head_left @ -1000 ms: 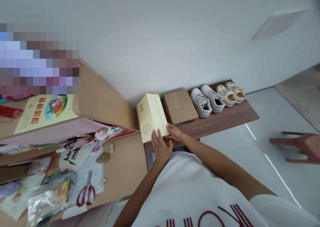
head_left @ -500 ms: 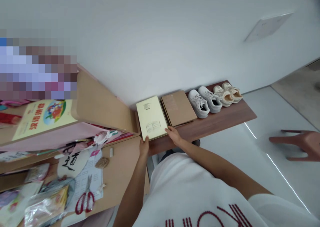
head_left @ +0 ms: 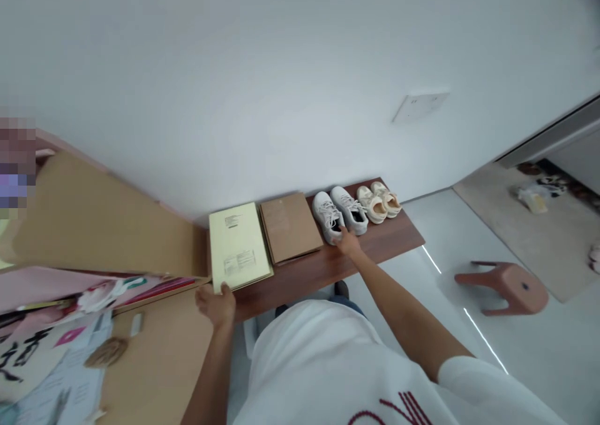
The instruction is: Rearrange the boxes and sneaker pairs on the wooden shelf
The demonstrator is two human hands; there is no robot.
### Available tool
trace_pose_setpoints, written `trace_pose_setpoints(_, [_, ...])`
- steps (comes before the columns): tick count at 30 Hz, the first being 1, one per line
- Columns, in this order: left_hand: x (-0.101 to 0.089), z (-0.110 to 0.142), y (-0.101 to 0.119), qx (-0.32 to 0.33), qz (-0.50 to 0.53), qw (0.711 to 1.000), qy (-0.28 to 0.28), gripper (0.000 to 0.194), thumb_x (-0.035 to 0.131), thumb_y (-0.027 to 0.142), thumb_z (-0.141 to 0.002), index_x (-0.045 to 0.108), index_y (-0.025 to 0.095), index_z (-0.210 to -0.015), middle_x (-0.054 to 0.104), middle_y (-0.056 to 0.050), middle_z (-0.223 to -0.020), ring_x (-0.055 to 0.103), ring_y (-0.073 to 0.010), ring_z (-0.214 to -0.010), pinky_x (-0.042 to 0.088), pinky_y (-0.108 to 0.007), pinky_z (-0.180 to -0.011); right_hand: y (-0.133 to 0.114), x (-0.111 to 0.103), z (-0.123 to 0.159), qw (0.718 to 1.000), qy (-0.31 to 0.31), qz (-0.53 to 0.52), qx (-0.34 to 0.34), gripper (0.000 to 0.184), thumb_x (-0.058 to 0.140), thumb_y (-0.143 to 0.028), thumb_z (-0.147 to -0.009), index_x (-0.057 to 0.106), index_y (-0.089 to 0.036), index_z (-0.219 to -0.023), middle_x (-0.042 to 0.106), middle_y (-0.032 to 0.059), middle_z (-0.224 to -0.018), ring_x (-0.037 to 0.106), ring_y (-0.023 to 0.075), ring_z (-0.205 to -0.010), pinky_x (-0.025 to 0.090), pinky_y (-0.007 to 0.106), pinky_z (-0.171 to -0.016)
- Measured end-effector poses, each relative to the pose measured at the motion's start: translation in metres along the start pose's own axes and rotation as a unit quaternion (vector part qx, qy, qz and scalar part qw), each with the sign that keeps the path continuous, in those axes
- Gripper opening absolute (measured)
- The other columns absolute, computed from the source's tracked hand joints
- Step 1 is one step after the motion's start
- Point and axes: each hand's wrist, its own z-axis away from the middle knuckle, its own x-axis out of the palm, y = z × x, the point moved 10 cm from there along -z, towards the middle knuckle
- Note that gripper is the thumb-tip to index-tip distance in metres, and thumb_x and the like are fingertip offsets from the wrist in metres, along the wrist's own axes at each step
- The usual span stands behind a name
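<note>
My left hand (head_left: 216, 304) is at the near left corner of a flat pale-yellow box (head_left: 239, 240), its fingers apart and nothing held. Beside that box lies a flattened brown cardboard box (head_left: 290, 228). My right hand (head_left: 347, 244) reaches across to a pair of white lace-up sneakers and pinches the heel of the left sneaker (head_left: 327, 211); part of the grip is hidden. The right sneaker (head_left: 347, 207) stands close against it. All of these rest on a narrow dark wooden bench (head_left: 389, 240) along the wall.
Cream shoes (head_left: 379, 201) stand at the bench's right end. A desk (head_left: 164, 344) with papers and a brown coiled item (head_left: 107, 352) is on the left. A pink stool (head_left: 510, 287) stands on the floor at right. A wall plate (head_left: 420, 106) is above.
My right hand has left the yellow box's corner and moved right to the left sneaker's heel. My left hand has loosened at the box's near corner. The view has swung right.
</note>
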Motion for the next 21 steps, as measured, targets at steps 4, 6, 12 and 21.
trace_pose_setpoints(4, [0.069,0.078,0.091,0.117,0.09,0.986,-0.082,0.052,0.06,0.035,-0.088,0.054,0.017,-0.137,0.055,-0.018,-0.142,0.05,-0.0316,-0.135,0.038,-0.047,-0.115,-0.001,0.016,-0.017,0.993,-0.097,0.045,-0.05,0.045,0.064,-0.031,-0.088,0.059,-0.016,-0.13,0.062,0.0157,-0.125,0.063,0.0285,-0.116,0.046,0.038,-0.1])
trace_pose_setpoints(6, [0.152,0.136,0.14,0.14,0.118,0.941,-0.286,0.045,0.065,0.035,-0.086,0.063,0.022,-0.129,0.068,-0.013,-0.123,0.065,-0.029,-0.113,0.046,-0.043,-0.106,0.002,0.01,-0.019,0.991,-0.102,0.043,-0.08,0.051,0.063,-0.032,-0.089,0.053,-0.017,-0.137,0.06,0.0164,-0.131,0.062,0.0292,-0.118,0.047,0.038,-0.099])
trace_pose_setpoints(12, [0.308,0.222,0.206,0.092,-0.053,0.915,-0.39,0.055,0.064,0.031,-0.086,0.056,0.018,-0.139,0.064,-0.024,-0.125,0.067,-0.0367,-0.111,0.046,-0.049,-0.099,0.04,-0.048,-0.048,0.992,-0.045,0.089,-0.083,0.055,0.06,-0.029,-0.091,0.048,-0.023,-0.144,0.037,0.0201,-0.155,0.055,0.0349,-0.127,0.045,0.047,-0.102])
trace_pose_setpoints(21, [0.323,0.195,0.183,-0.023,0.105,0.951,-0.291,0.029,0.068,0.05,-0.082,0.069,0.021,-0.084,0.073,-0.011,-0.092,0.07,-0.0295,-0.1,0.053,-0.038,-0.088,0.095,-0.062,-0.101,0.983,-0.127,-0.105,-0.077,0.039,0.049,-0.054,-0.092,0.063,-0.021,-0.107,0.068,0.0097,-0.104,0.065,0.0275,-0.104,0.052,0.042,-0.092])
